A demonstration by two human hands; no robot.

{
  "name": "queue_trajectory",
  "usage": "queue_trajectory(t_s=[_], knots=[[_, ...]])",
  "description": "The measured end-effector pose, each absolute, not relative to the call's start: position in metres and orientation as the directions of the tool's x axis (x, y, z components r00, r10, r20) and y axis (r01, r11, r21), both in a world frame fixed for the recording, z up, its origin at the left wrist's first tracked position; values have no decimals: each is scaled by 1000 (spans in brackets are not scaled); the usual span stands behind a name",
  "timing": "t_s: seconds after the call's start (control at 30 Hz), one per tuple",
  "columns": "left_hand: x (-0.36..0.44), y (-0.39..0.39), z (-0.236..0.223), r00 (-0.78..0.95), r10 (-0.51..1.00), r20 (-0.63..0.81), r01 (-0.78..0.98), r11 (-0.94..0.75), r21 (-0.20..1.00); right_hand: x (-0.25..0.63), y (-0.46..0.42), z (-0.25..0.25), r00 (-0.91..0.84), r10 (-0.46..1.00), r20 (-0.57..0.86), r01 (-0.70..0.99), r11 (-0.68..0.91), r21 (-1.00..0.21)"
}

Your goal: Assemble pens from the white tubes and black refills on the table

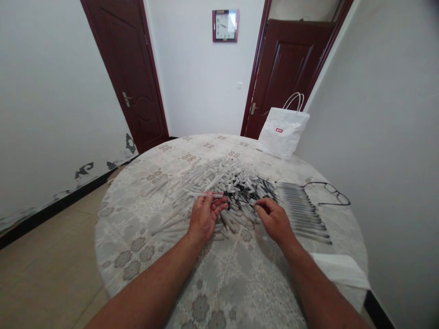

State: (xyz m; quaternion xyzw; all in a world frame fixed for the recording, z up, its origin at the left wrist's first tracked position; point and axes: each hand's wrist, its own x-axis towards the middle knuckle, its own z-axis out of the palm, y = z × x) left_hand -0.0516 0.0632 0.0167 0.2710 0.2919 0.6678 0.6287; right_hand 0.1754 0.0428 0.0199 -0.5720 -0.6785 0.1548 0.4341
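Observation:
My left hand [205, 214] pinches a slim whitish tube [209, 195] between thumb and fingers, its other fingers half curled. My right hand [273, 216] is closed at the fingertips on a thin black stick [245, 201] that points left toward the tube. The stick and the tube look apart. Beneath and behind both hands spreads a loose pile of translucent white tubes [195, 180], with dark thin pieces [241, 189] mixed in on the right side. To the right of my right hand lies a neat row of clear tubes with dark ends [302, 208].
A round table with a flowered cloth [202, 283] carries everything. Black-framed glasses [332, 193] lie beyond the row, and a white paper bag [283, 132] stands at the back right. A folded white sheet [339, 269] lies by the right edge.

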Motion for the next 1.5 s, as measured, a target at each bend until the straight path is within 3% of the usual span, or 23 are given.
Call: queue_trajectory(t_s=[0.27,0.43,0.6,0.83,0.93,1.0,1.1,1.17,1.33,1.5], knots=[[-48,61,14,-5,1000,-1,-641,-2,767,172,42,23,-14,890,456,638,359,-681],[-39,49,15,123,992,-37,-547,99,831,163,39,22,-124,862,492,562,469,-681],[-33,40,10,268,963,-28,-457,153,876,156,34,25,-139,872,469,505,470,-724],[-34,41,13,273,959,-77,-539,218,813,151,22,32,-164,878,449,378,476,-794],[-37,43,16,283,952,-114,-608,270,746,161,25,35,-64,896,439,439,420,-794],[-40,46,17,275,952,-136,-648,288,705,178,31,37,48,881,470,589,355,-726],[-43,50,15,250,954,-165,-684,294,667,210,41,38,89,850,520,829,227,-512],[-44,52,15,233,956,-177,-692,291,660,230,45,37,72,895,441,914,118,-389],[-42,51,17,252,954,-164,-672,294,679,244,43,30,52,982,181,972,-8,-236],[-41,49,17,292,946,-141,-652,305,694,225,42,24,35,995,98,988,-20,-150]])
